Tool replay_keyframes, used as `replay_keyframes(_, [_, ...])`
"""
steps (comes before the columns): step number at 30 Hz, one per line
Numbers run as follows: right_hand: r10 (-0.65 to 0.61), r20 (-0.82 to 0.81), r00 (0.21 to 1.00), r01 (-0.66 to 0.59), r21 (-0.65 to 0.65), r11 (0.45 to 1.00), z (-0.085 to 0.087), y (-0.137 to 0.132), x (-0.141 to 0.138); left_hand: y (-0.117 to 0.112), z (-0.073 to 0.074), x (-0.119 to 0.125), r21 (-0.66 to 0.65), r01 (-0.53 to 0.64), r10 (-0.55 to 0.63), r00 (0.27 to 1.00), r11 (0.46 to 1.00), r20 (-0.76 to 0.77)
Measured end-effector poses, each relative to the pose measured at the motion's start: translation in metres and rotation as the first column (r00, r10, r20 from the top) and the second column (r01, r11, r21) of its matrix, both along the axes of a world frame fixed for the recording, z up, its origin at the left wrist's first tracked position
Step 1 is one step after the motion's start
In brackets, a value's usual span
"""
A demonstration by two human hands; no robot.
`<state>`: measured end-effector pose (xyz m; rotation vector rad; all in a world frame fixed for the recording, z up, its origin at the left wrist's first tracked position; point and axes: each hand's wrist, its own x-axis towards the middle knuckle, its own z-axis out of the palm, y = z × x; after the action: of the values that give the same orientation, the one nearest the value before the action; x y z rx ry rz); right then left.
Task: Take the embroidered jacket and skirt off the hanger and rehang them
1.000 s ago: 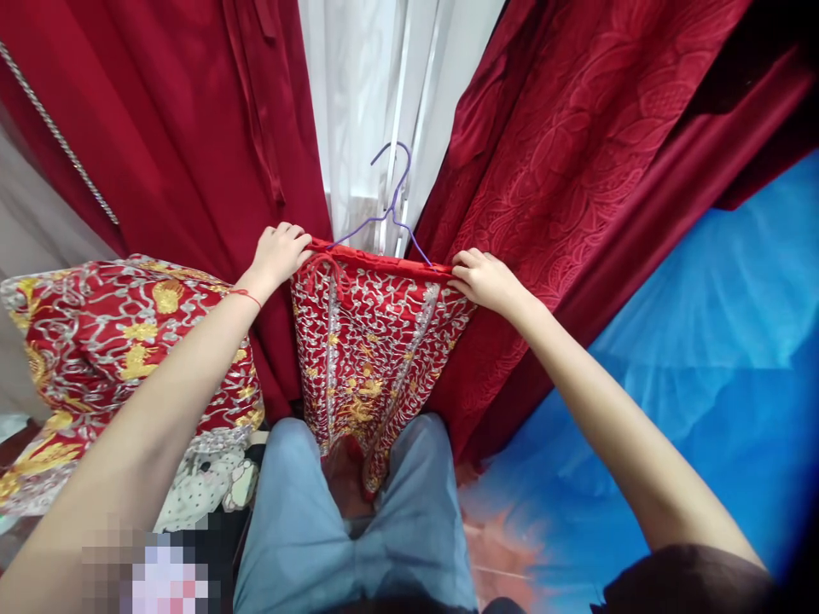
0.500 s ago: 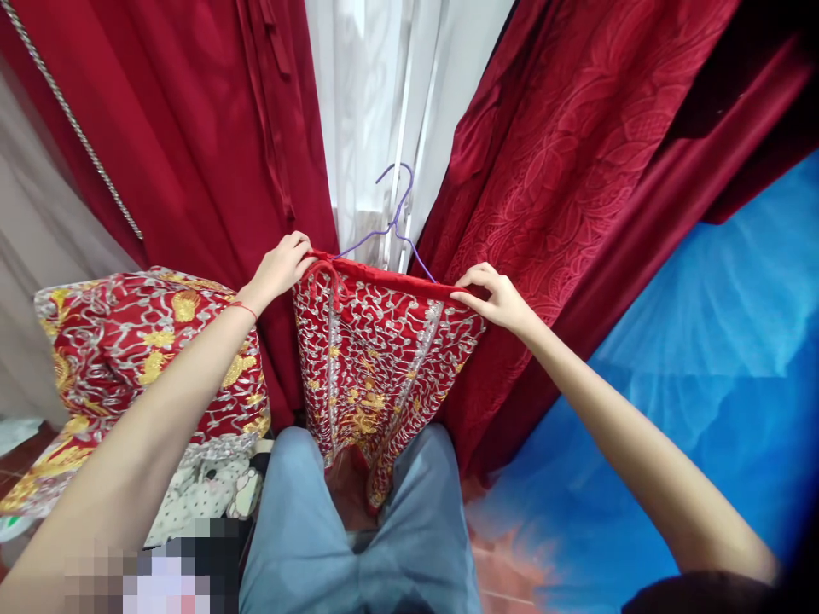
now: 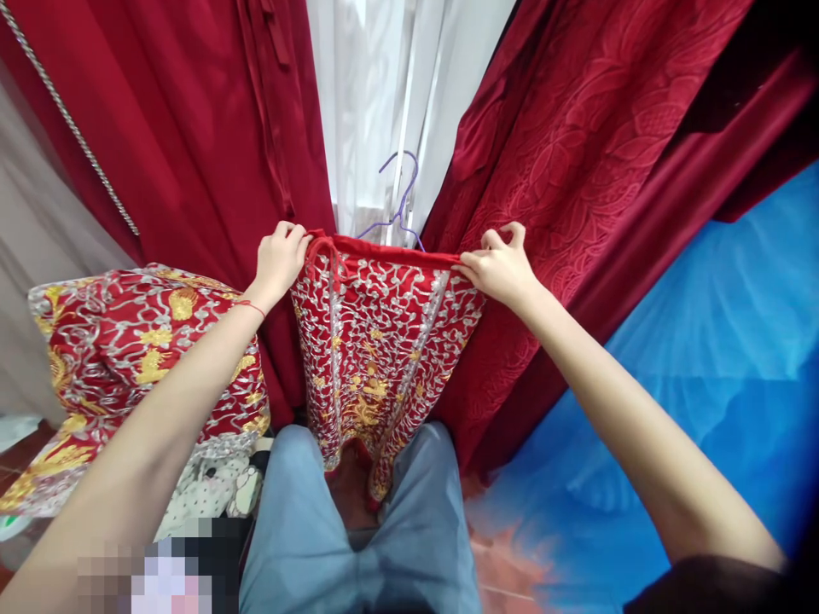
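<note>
A red skirt [image 3: 377, 341] with silver and gold embroidery hangs between my hands, its plain red waistband at the top. My left hand [image 3: 280, 260] grips the left end of the waistband, beside a tied red cord. At the right end, my right hand [image 3: 502, 266] pinches the band, with some fingers raised and bent. Behind the waistband stands a purple hanger [image 3: 402, 200]; its hook and upper arms show, and its lower part is hidden by the skirt. The skirt's lower edge falls between my knees.
A matching embroidered red garment [image 3: 153, 341] lies at the left, over a pale dotted cloth [image 3: 208, 495]. Dark red drapes [image 3: 211, 111] and a patterned red cloth [image 3: 576, 162] flank a white curtain [image 3: 358, 94]. Blue fabric [image 3: 697, 392] spreads on the right.
The right end of the waistband has risen with my right hand, whose fingers have shifted on it. Less of the hanger's arms shows above the band. My left hand has risen slightly.
</note>
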<state>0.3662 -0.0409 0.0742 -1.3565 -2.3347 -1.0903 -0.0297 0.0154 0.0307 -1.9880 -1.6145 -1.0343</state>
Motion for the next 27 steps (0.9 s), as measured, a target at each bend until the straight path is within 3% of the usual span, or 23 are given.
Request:
replay_keyframes(4, [-0.076,-0.090,0.993,0.079,0.034,0.996,-0.001,0.013,-0.002,0.005,0.007,-0.008,-0.042,0.121,-0.119,0.992,0.992,0.050])
replay_keyframes(9, [-0.160,-0.038,0.986,0.154,-0.116,0.981,-0.026,0.020,-0.005,0.010,-0.009,-0.015,-0.148,0.281,-0.271,0.959,0.948,0.086])
replay_keyframes(13, [-0.121,-0.192,0.974,0.102,-0.109,0.989,-0.036,0.017,-0.002,0.022,-0.021,-0.011,-0.074,0.348,-0.313,0.903,0.935,0.294])
replay_keyframes(18, [-0.037,-0.276,0.960,0.019,-0.068,0.997,-0.039,0.016,-0.005,0.034,-0.033,-0.012,-0.117,0.434,-0.303,0.773,0.894,0.557])
replay_keyframes(21, [-0.099,-0.240,0.966,0.069,-0.132,0.989,-0.045,0.021,-0.012,0.027,-0.034,-0.016,-0.185,0.431,-0.321,0.843,0.883,0.431])
replay_keyframes(24, [-0.181,-0.201,0.963,0.142,-0.194,0.971,-0.051,0.024,-0.020,0.014,-0.027,-0.017,-0.282,0.268,-0.217,0.956,0.921,0.198])
replay_keyframes(27, [-0.223,-0.218,0.950,0.192,-0.155,0.969,-0.056,0.022,-0.029,0.006,-0.019,-0.018,-0.337,0.143,-0.123,0.989,0.931,0.081])
